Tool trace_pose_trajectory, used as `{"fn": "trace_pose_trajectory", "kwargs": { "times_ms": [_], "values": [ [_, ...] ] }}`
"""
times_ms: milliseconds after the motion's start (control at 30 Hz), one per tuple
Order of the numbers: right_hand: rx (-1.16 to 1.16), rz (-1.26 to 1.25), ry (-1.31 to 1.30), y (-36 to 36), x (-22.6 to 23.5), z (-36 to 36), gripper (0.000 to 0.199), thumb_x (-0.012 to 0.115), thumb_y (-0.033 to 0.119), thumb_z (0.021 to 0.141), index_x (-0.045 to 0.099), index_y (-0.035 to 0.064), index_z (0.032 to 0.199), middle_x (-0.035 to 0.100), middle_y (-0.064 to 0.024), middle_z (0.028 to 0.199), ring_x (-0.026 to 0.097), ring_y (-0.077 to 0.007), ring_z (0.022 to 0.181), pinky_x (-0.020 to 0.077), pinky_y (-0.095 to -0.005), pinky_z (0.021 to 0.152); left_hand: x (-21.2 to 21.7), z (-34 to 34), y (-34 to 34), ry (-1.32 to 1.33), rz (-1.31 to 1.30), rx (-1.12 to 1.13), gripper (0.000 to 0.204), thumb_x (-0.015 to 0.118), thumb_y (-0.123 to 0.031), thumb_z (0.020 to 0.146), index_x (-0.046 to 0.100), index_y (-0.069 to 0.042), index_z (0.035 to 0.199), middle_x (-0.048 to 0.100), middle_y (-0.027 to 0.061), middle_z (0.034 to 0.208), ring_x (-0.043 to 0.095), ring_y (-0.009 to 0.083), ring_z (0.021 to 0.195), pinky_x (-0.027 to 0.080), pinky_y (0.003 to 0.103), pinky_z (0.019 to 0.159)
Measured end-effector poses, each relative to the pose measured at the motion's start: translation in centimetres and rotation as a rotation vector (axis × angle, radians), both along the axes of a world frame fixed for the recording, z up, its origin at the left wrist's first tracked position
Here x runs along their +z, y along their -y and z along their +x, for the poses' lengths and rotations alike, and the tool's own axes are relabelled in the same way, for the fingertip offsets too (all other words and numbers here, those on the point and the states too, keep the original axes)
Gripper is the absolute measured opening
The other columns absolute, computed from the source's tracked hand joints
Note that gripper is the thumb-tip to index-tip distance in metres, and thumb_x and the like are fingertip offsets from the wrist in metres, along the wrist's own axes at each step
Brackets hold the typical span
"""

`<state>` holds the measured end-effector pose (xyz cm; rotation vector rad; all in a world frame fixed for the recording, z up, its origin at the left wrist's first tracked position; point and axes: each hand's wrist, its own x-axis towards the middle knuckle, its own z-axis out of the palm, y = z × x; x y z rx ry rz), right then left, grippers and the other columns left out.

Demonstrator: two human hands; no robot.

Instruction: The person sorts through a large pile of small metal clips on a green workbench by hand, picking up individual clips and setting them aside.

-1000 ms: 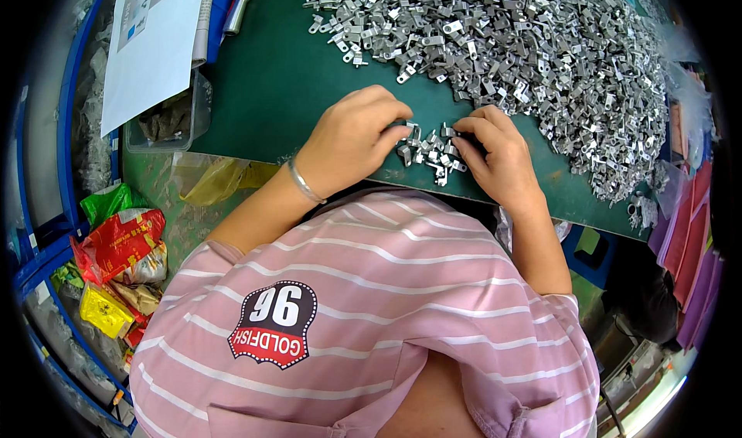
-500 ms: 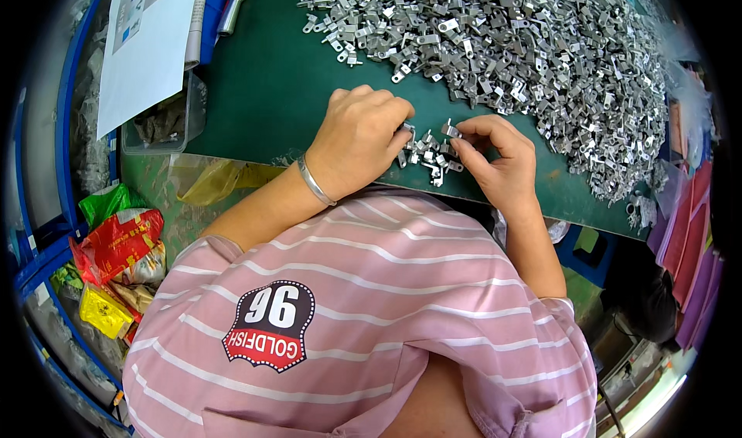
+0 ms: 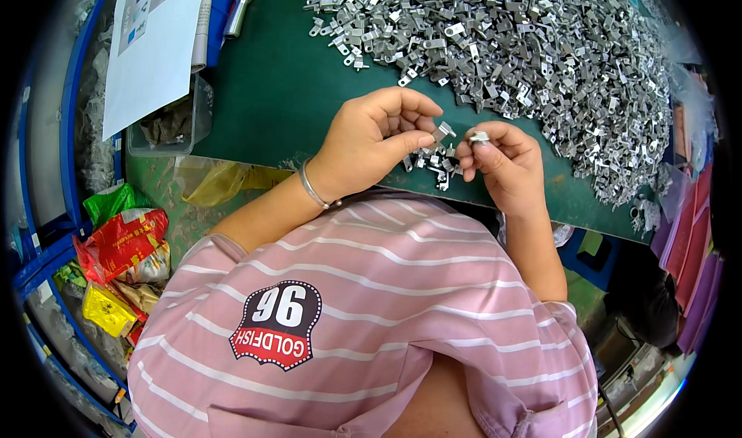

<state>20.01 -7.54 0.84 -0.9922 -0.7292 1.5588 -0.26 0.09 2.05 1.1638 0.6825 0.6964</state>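
My left hand (image 3: 380, 132), with a bangle on its wrist, is closed in a pinch on a small silver metal bracket (image 3: 444, 131) that stands out past the thumb tip. My right hand (image 3: 506, 162) grips another metal bracket (image 3: 479, 138) between thumb and curled fingers. The two hands are a short way apart, above a little cluster of loose brackets (image 3: 439, 165) near the table's front edge. Part of this cluster is hidden behind the fingers.
A large heap of the same metal brackets (image 3: 533, 59) covers the back and right of the green table (image 3: 270, 74). At the left edge are a white paper sheet (image 3: 151, 59) and a clear plastic bin (image 3: 202, 113). Coloured packets (image 3: 124, 245) lie at lower left.
My left hand has opened out from its curled posture and turned toward the right hand, a bracket now showing at its fingertips. My right hand has turned its bracket over.
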Motion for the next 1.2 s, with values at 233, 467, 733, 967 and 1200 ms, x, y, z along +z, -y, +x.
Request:
{"fn": "trace_pose_trajectory", "kwargs": {
  "times_ms": [233,467,733,967,1200],
  "values": [
    [0.054,0.114,-0.408,-0.2,0.2,1.5,0.022,0.060,-0.005,0.077,0.056,-0.0020,0.099,0.059,-0.0141,0.094,0.057,-0.0163,0.079,0.0475,-0.0238,0.057,-0.5,-2.2,-1.3,0.538,-0.528,-0.137,0.031,0.056,0.004,0.078,0.052,0.003,0.108,0.051,0.0120,0.096,0.054,0.0187,0.085,0.049,0.024,0.059],
    [0.200,0.160,1.075,0.3,1.6,0.9,0.014,0.068,0.002,0.075,0.065,0.0002,0.088,0.054,-0.0084,0.072,0.054,-0.0196,0.063,0.0421,-0.0298,0.057,-0.3,-3.6,-2.0,-0.428,0.583,-0.005,0.009,0.066,0.001,0.075,0.063,0.000,0.084,0.055,0.0036,0.081,0.049,0.0108,0.058,0.042,0.023,0.053],
    [0.206,0.215,1.178,0.0,1.6,0.3,0.010,0.066,0.004,0.076,0.065,0.0006,0.085,0.055,-0.0101,0.074,0.056,-0.0244,0.065,0.0435,-0.0328,0.059,-0.4,-2.9,-0.2,-0.572,0.800,-0.150,0.012,0.070,-0.005,0.074,0.064,-0.002,0.085,0.057,0.0102,0.076,0.058,0.0255,0.067,0.046,0.033,0.059],
    [0.096,0.025,0.609,0.3,1.0,1.1,0.007,0.067,0.005,0.081,0.065,-0.0010,0.084,0.055,0.0024,0.074,0.047,-0.0055,0.067,0.0373,-0.0221,0.057,-1.2,-2.9,-0.6,-0.520,0.729,-0.035,0.006,0.065,-0.005,0.080,0.064,-0.001,0.085,0.060,0.0080,0.075,0.056,0.0177,0.063,0.045,0.029,0.057],
    [0.084,-0.205,0.219,0.2,1.1,1.4,0.008,0.068,0.005,0.081,0.065,-0.0005,0.086,0.057,0.0023,0.074,0.043,-0.0038,0.059,0.0322,-0.0188,0.051,0.1,-3.0,-0.7,-0.101,-0.338,-0.071,0.011,0.060,-0.008,0.088,0.061,0.002,0.091,0.060,0.0043,0.077,0.041,0.0034,0.054,0.029,0.017,0.044]
  ]
}}
